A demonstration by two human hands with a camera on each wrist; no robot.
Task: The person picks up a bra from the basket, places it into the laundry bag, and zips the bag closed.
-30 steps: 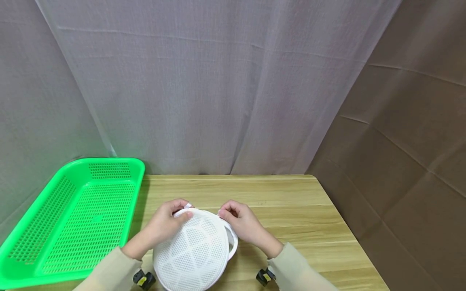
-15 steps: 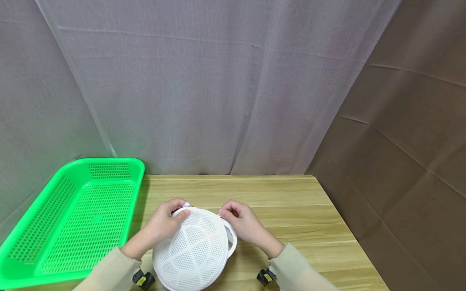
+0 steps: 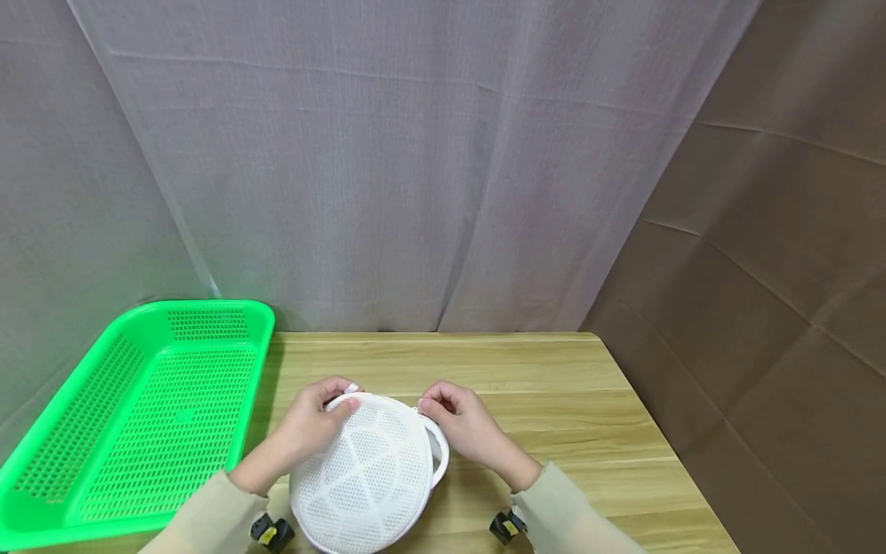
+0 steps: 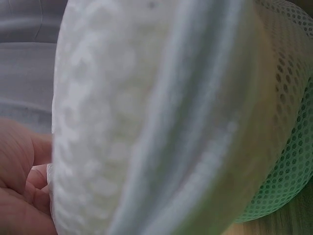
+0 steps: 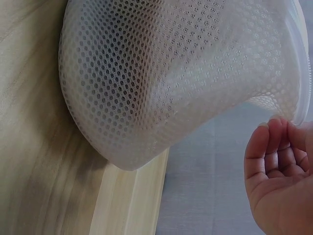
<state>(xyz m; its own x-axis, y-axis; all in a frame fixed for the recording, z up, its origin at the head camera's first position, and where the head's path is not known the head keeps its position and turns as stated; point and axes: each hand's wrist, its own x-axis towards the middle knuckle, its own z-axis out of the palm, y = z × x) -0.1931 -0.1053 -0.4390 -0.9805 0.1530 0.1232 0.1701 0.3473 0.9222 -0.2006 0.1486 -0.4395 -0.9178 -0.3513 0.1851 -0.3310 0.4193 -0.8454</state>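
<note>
A round white mesh laundry bag [image 3: 363, 477] is held tilted over the near part of the table. My left hand [image 3: 314, 427] grips its upper left rim, thumb on the mesh face and the other fingers behind it. At the upper right edge, my right hand [image 3: 467, 427] pinches a small bit of the rim beside a white strap loop [image 3: 443, 454]; what exactly lies between the fingertips is hidden. The left wrist view shows a blurred zipper band [image 4: 181, 117] along the bag's side. In the right wrist view the soft mesh side sags inward.
A green perforated plastic basket [image 3: 259, 400] stands on the left of the wooden table [image 3: 554, 385]. Behind the table hangs a grey curtain [image 3: 346, 192], and a brown cloth wall [image 3: 761, 308] closes off the right side.
My left hand and the bag have shifted very slightly up and to the left. The right hand has stayed almost still at the rim, keeping its pinch.
</note>
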